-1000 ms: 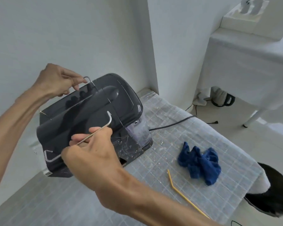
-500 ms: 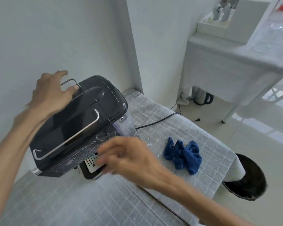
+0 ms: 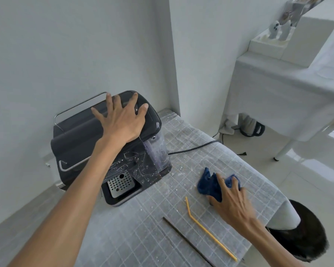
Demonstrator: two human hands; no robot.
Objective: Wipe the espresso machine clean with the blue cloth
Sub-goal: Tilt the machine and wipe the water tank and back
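Left hand [image 3: 123, 120], fingers spread wide, presses flat on the machine [image 3: 104, 143] at the counter [image 3: 143, 237] rear. Right hand [image 3: 229, 199] curls its fingers onto the cloth [image 3: 206, 185], which lies near the machine's right; the grasp looks incomplete. We judge two risks: a loose pinch dropping the cloth, and a sweep knocking the straw [image 3: 204, 226] off.

A plain domestic room, it seems: bare white walls and glossy pale floor tiles. Under both hands stands a small table [image 3: 220, 151] draped in a checked cloth; beyond the right hand [image 3: 232, 201], a second cloth-covered table [image 3: 278, 97] carries small ornaments [image 3: 280, 29].
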